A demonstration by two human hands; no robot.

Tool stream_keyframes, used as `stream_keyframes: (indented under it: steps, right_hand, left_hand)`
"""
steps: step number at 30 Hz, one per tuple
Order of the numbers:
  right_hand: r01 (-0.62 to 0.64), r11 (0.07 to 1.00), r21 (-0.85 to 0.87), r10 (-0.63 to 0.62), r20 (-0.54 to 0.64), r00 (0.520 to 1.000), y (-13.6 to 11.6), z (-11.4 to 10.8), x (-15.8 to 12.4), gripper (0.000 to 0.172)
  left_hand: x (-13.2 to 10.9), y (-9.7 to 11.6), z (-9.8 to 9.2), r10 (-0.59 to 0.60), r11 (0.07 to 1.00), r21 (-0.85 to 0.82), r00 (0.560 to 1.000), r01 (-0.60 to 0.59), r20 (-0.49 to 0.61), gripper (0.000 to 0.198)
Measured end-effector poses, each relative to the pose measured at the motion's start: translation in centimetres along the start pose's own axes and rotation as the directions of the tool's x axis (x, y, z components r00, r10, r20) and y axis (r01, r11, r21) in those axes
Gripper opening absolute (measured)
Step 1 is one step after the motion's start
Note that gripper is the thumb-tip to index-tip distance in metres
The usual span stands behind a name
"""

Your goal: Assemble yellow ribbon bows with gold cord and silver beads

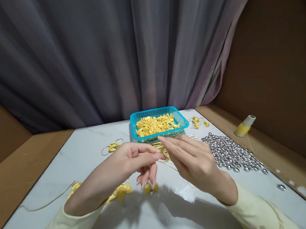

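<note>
My left hand [138,161] is closed in a pinch, thumb against index finger, on a thin gold cord [171,166]. The cord runs from those fingertips toward the underside of my right hand [193,157]. That hand is raised palm down, its fingers stretched out close together and its thumb hidden. Below my left hand are yellow ribbon bows [120,192], partly behind my forearm. Another yellow bow [151,188] with a small silvery piece is under my left fingertips. A loose cord end [49,203] curves out at the left.
A turquoise basket [161,136] holds many yellow bows [154,124]. Gold strands [162,148] lie before it. Silver beads [230,152] are heaped at right, near a thread spool [245,126]. Finished-looking bow loops [113,146] lie left. Cardboard walls [277,50] and a grey curtain [113,53] enclose the table.
</note>
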State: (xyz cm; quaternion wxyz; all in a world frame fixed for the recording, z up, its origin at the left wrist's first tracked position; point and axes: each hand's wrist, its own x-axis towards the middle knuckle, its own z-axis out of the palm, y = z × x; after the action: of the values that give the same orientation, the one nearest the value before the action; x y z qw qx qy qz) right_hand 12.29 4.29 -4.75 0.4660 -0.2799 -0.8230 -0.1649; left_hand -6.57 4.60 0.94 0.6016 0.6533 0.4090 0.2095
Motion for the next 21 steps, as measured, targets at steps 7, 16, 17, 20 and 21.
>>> stream_keyframes:
  steps: [7,16,17,20,21]
  right_hand:
    - [-0.079,0.996,0.047,0.081,-0.034,0.996,-0.03,0.28,-0.01,0.033]
    - [0.031,0.998,-0.060,-0.027,0.058,0.998,-0.50,0.24,-0.17,0.029]
    - [0.043,0.997,-0.068,-0.038,0.072,0.997,-0.53,0.17,-0.17,0.029]
    - [0.075,0.992,-0.098,-0.064,0.114,0.991,-0.56,0.06,-0.19,0.031]
    - [0.086,0.990,-0.108,-0.072,0.128,0.989,-0.56,0.04,-0.20,0.032]
  left_hand:
    - [0.24,-0.39,-0.44,-0.020,1.000,-0.013,1.000,0.020,-0.003,0.023]
    - [0.46,-0.27,-0.30,-0.024,1.000,-0.009,0.999,0.024,0.032,0.035]
    - [0.43,-0.29,-0.33,-0.022,1.000,-0.005,0.999,0.022,0.031,0.035]
    - [0.33,-0.34,-0.41,-0.018,1.000,0.004,0.999,0.018,0.030,0.037]
    - [0.30,-0.34,-0.42,-0.013,1.000,0.006,0.999,0.013,0.031,0.037]
